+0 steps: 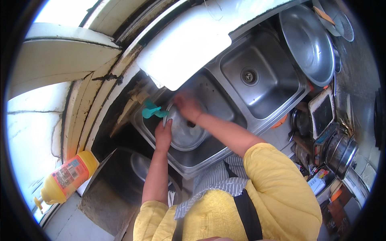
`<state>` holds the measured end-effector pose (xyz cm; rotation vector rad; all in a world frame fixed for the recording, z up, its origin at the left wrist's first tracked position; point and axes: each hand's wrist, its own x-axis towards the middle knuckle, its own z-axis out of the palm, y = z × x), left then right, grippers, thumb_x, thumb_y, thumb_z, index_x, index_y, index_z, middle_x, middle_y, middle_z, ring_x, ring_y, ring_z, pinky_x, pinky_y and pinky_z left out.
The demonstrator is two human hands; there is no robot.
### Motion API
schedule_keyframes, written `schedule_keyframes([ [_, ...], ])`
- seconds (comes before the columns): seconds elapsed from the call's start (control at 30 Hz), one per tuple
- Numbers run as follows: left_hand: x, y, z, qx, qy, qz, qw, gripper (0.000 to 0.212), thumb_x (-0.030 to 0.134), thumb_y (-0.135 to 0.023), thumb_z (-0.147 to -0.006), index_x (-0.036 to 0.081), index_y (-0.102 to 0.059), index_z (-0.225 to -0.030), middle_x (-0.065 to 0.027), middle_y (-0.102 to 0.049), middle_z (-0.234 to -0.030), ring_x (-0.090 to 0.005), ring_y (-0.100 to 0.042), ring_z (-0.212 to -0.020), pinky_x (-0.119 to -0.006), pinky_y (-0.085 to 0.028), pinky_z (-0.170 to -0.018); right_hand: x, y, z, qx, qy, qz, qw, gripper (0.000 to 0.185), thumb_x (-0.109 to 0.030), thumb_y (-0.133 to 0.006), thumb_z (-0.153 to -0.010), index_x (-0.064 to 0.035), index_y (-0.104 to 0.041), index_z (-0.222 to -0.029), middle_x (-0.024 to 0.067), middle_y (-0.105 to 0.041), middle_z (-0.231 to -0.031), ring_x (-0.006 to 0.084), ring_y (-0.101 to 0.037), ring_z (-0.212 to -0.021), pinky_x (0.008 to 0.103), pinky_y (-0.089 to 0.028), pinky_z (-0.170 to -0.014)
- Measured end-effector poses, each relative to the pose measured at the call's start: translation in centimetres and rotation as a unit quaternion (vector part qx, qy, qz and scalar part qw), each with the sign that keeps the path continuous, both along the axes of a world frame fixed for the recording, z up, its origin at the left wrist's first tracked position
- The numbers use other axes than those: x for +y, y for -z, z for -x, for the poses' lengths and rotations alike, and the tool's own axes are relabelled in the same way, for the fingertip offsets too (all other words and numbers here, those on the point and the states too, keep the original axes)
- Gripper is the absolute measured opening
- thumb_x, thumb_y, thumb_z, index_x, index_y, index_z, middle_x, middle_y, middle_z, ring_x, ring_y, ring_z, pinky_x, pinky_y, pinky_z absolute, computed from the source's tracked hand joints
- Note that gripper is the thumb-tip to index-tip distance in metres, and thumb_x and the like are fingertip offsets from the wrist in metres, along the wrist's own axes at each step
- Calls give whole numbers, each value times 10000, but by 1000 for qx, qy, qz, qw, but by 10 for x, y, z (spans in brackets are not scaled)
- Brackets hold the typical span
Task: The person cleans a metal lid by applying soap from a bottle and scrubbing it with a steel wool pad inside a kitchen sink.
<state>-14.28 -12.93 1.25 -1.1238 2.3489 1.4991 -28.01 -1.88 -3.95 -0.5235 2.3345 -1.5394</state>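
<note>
A round, shiny pot lid (186, 137) with a dark spot near its middle, perhaps its knob, is tilted in the left basin of a stainless steel double sink (232, 90). My left hand (163, 135) grips the lid's rim on the left side, thumb uppermost. Across the lid's far part lies my right hand (188, 105), blurred by motion. Its fingers are not clear, and whether it holds anything cannot be made out. A teal plastic tap (152, 112) points over the lid's left edge, close to my left hand.
A white board or panel (187, 51) overhangs the basin's far side. A large metal bowl (307, 45) leans beyond the right basin, with a drain (249, 76). At left stands a yellow pump bottle (68, 177). Stacked metal pots (340, 153) are on the right.
</note>
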Motion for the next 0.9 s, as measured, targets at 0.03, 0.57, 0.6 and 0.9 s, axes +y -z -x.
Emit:
schedule_keyframes([
  [0.03, 2, 1, -4, 0, -16, -23, 1000, 321, 265, -521, -915, -19, -595, -1047, -122, -647, -912, -173, -574, -844, -303, -433, -793, 6, 12, 7, -56, 14, -70, 996, 82, -95, -605, -724, -60, -590, -797, 143, -589, -871, 332, -545, -917, 405, -439, -811],
  [0.57, 19, 5, -4, 98, -210, -80, 969, 491, 377, -349, -988, -56, -577, -1020, -64, -594, -899, -140, -514, -821, -273, -413, -763, 4, -18, -53, 139, -68, 105, 982, 164, -128, -567, -803, -27, -619, -922, 187, -600, -940, 357, -568, -894, 405, -443, -832],
  [0.6, 20, 6, -6, 84, -213, -89, 969, 503, 387, -341, -988, -58, -572, -1020, -65, -593, -898, -143, -514, -815, -275, -415, -757, 9, -19, -55, 99, -110, 150, 977, 178, -80, -565, -787, -21, -620, -946, 183, -598, -958, 357, -562, -913, 408, -439, -849],
  [0.9, 19, 0, -17, 73, -244, -120, 959, 469, 385, -350, -986, -22, -583, -983, -38, -579, -872, -109, -496, -804, -266, -403, -749, 40, 13, -27, -35, -187, 76, 979, 121, 29, -529, -770, -49, -606, -820, 125, -623, -942, 305, -573, -900, 382, -458, -813],
])
